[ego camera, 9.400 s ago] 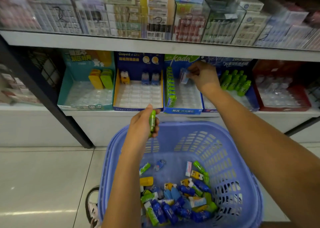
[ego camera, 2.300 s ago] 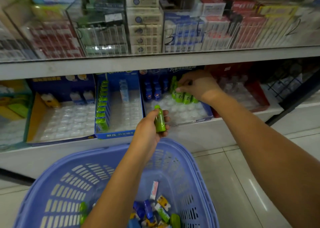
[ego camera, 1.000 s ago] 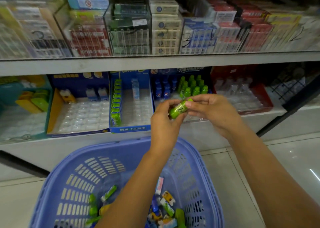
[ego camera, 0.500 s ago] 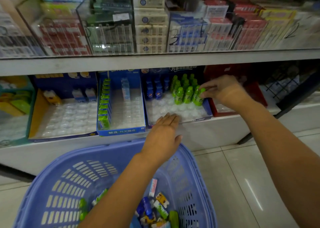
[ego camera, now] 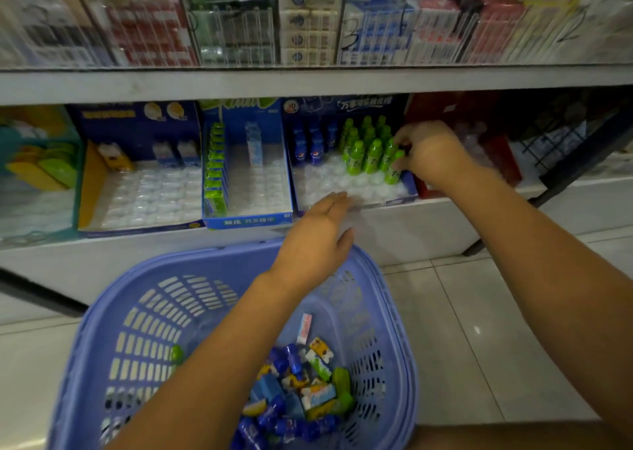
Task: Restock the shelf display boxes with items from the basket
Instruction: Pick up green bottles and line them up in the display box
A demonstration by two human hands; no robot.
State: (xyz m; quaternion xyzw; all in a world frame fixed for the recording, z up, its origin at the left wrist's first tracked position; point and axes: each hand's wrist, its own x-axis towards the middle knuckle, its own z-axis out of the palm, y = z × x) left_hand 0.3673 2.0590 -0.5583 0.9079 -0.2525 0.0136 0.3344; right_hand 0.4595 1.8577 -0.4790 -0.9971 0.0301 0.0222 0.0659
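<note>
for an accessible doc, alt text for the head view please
The right hand pinches a small green plastic bottle in a blue cardboard display box; the open left hand hovers over a lilac plastic basket of items.

A shop — stocked shelves (ego camera: 308,83), display boxes (ego camera: 246,221)

The left hand (ego camera: 317,240), above the far rim of the basket (ego camera: 212,254), is bare, and its forearm is bare down to the picture's edge. The right hand (ego camera: 433,156), beyond the basket and to its right, is bare too, its fingers (ego camera: 404,139) blurred; that forearm is likewise uncovered as far as it shows.
</note>
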